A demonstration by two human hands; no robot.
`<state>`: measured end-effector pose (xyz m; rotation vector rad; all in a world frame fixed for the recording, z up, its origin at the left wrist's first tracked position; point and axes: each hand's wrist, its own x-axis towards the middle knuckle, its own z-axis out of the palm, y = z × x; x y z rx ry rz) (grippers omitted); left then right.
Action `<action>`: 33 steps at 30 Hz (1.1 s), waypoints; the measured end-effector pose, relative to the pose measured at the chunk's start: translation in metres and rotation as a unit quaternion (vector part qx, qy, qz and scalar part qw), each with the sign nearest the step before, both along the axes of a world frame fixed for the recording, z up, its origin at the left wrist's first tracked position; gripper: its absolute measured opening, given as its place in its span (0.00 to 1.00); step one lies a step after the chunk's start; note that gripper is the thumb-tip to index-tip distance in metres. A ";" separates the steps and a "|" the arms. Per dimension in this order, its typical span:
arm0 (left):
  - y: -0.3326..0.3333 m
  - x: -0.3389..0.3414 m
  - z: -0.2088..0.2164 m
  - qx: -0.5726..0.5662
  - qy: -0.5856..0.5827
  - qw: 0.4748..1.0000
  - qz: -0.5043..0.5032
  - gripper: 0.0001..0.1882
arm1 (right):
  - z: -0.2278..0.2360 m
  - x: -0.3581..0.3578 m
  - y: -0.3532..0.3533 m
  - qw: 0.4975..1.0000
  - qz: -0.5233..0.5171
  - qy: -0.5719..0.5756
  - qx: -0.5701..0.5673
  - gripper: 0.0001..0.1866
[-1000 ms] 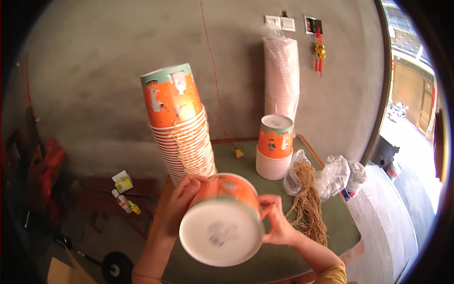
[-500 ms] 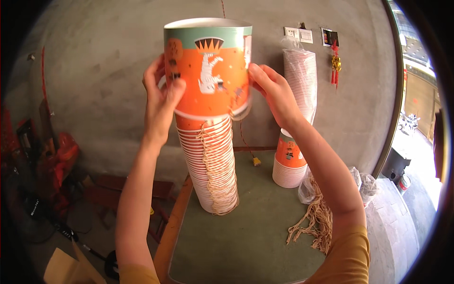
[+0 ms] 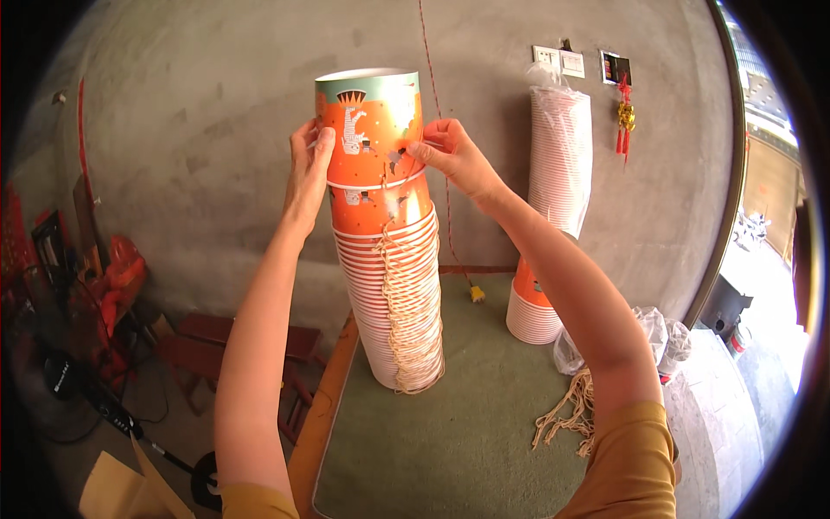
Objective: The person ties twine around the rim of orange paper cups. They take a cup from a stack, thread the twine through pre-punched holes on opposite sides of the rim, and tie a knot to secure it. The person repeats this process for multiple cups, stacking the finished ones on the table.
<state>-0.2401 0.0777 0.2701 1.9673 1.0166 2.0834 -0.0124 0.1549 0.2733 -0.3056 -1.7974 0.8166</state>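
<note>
An orange and green paper bucket, printed with a white animal figure, sits upside down on top of a tall stack of matching buckets. My left hand is closed on its left side, thumb toward me. From the right, my right hand pinches its lower side near the white rim. Looped beige cords hang down the front of the stack. Another orange bucket stack stands at the back right, partly behind my right forearm. A bundle of loose beige cords lies on the green table.
A tall plastic-wrapped stack of white-rimmed buckets rises at the back right. Crumpled clear plastic bags lie at the table's right. A red cord with a yellow plug hangs along the wall. Dark red stools stand on the left.
Both hands have lowered the bucket away from me onto the stack; its rim now rests around the bucket below. The view has shifted slightly.
</note>
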 end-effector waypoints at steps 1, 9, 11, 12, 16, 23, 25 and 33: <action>0.005 -0.002 -0.005 -0.003 0.004 1.000 -0.005 0.44 | -0.003 -0.001 0.002 1.000 -0.008 -0.008 -0.005 0.36; 0.024 0.006 -0.058 0.027 -0.033 0.998 -0.040 0.42 | -0.035 0.004 0.014 0.998 -0.006 -0.064 -0.013 0.35; 0.028 -0.001 -0.067 0.036 -0.023 0.999 -0.033 0.42 | -0.043 0.001 0.013 0.997 -0.016 -0.070 -0.001 0.35; 0.030 -0.002 -0.071 0.040 -0.019 0.998 -0.032 0.41 | -0.047 0.000 0.014 0.997 -0.027 -0.075 0.007 0.34; 0.033 0.000 -0.083 0.040 -0.020 0.998 -0.031 0.42 | -0.058 0.002 0.013 0.994 -0.051 -0.090 0.017 0.33; 0.032 0.000 -0.091 0.036 -0.017 0.999 -0.009 0.45 | -0.069 0.009 -0.004 0.990 -0.058 -0.118 0.052 0.31; 0.030 0.000 -0.092 0.031 -0.007 0.999 -0.005 0.47 | -0.070 0.015 -0.010 0.987 -0.049 -0.138 0.060 0.30; 0.021 0.008 -0.088 0.023 0.001 1.000 0.021 0.40 | -0.064 0.021 -0.016 0.986 -0.044 -0.143 0.071 0.30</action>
